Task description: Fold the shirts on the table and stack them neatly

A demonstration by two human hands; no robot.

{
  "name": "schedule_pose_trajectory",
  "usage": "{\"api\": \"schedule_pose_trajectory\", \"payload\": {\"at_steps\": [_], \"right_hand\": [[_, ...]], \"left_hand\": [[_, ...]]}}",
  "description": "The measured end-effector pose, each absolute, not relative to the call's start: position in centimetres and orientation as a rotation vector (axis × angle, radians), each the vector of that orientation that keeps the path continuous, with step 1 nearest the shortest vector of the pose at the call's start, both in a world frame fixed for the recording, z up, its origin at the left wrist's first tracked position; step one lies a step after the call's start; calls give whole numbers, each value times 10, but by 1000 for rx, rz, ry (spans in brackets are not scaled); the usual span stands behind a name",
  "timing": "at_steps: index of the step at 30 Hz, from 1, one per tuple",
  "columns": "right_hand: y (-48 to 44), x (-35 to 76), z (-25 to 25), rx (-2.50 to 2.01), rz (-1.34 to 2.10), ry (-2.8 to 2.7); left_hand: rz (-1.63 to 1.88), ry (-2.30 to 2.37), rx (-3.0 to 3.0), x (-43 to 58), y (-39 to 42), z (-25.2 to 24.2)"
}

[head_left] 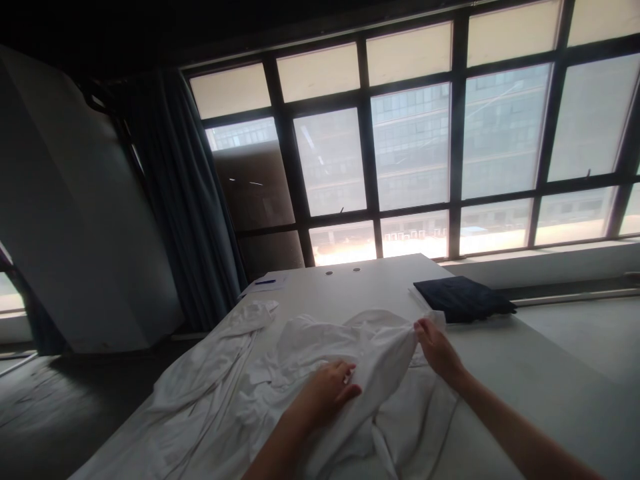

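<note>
Right fingers (423, 327) pinch wrinkled white cloth (387, 357) (softly draped), left fingers (341, 369) loosely parted over it.

"What sort of room is this?"
"Probably an office: a white table (383, 285) with round inserts (357, 270) near its far edge, a pen (265, 281) by its far left corner."
"And beyond?"
"Black-framed windows (410, 143), a dark curtain (187, 193), a many-storeyed building (415, 120) outside."

white cloth (310, 337): unclear | dark cloth (463, 298): 1 | pen (265, 281): 1 | grommets (357, 270): 2
</note>
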State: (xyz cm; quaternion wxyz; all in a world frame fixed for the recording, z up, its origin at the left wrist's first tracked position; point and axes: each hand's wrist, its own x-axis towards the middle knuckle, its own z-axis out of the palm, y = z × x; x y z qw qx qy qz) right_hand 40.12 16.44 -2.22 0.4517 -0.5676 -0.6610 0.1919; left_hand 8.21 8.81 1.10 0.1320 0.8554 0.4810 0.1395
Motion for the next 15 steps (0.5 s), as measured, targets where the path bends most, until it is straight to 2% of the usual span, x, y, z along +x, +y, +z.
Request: {"api": "schedule_pose_trajectory", "payload": {"at_steps": [3, 7, 12, 14, 15], "right_hand": [[165, 402, 0, -1283, 597, -1493], [148, 417, 35, -1004, 1034, -1274], [119, 445, 66, -857, 1717, -1622], [119, 446, 61, -957, 1698, -1882], [123, 444, 54, -1059, 1538, -2014]], "left_hand": [[414, 1290, 2225, 80, 83, 10], [454, 1189, 1959, 77, 79, 20], [228, 952, 1647, 67, 80, 35], [223, 1031, 1739, 61, 81, 38], [258, 1125, 1855, 58, 81, 38]]}}
